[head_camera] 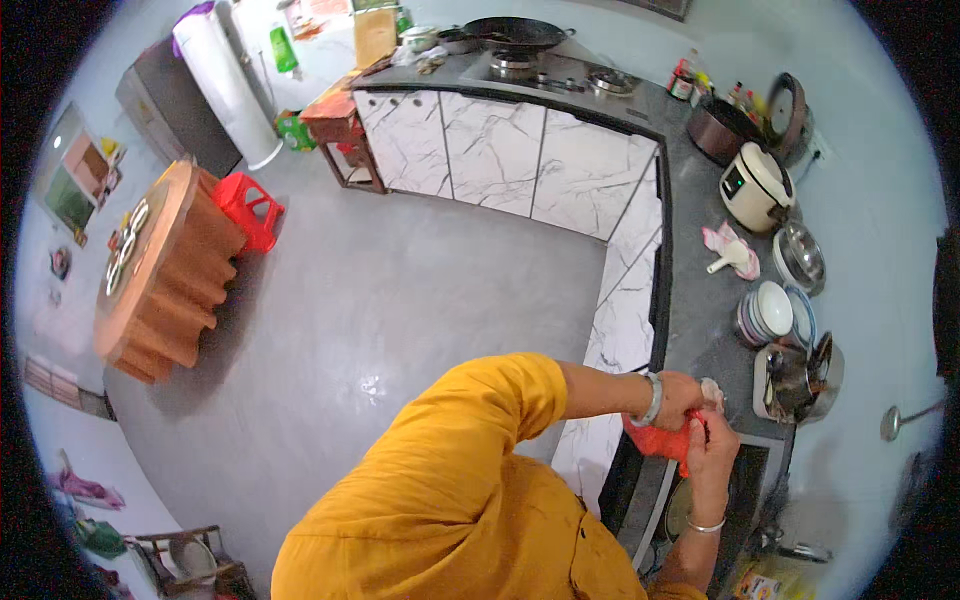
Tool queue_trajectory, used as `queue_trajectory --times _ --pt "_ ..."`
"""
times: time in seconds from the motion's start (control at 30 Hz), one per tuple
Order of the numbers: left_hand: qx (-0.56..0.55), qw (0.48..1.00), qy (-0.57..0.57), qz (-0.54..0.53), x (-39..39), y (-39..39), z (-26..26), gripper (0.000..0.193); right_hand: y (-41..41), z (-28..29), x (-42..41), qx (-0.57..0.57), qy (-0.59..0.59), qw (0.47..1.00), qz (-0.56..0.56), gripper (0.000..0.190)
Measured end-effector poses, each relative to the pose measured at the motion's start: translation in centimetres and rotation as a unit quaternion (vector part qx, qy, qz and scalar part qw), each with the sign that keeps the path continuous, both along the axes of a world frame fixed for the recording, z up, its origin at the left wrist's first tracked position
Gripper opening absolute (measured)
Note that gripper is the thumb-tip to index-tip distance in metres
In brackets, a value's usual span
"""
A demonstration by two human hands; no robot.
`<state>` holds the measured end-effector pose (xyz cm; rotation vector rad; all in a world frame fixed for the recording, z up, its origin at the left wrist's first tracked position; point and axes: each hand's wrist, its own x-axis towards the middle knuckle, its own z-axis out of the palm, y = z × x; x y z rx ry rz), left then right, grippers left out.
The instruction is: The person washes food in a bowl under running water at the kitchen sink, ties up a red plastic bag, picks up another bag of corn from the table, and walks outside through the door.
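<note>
A thin red plastic bag (658, 441) hangs at the front edge of the grey counter, bunched between both hands. My left hand (681, 396), with a bangle at its wrist, reaches across from the left and is closed on the upper part of the bag. From below, my right hand (714, 444) pinches the bag's gathered top between thumb and fingers. Just past my left knuckles is a crumpled pale thing (711, 391); what it is, I cannot tell. The bag's contents are hidden.
Along the counter stand a rice cooker (757, 186), stacked bowls (765, 313) and a utensil tub (799, 382). A metal-framed sink (757, 469) lies beside my right hand. Farther off are a wok (517, 34) on the gas hob, a red stool (247, 214) and a cloth-covered table (176, 277).
</note>
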<state>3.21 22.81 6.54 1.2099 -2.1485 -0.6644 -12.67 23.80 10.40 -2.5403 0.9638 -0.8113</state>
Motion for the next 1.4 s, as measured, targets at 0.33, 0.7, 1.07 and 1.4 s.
queue_trajectory --times 0.33,0.7,1.07,1.4 --pt "0.239 0.951 0.085 0.179 16.5 14.2 -5.9 0.012 3.4 -4.9 8.3 0.197 0.015 0.98 0.028 0.029" --pt "0.355 0.752 0.017 0.556 27.0 41.0 -15.7 0.024 5.6 -22.8 10.2 0.311 0.289 0.895 0.139 0.03" --pt "0.403 0.356 0.147 0.831 14.0 65.5 -21.1 0.023 -0.8 -23.5 21.4 0.14 0.382 0.867 0.287 0.031" --pt "0.38 0.156 0.251 0.876 2.3 71.3 -21.6 0.012 5.7 -25.1 32.1 0.126 0.415 0.804 0.406 0.034"
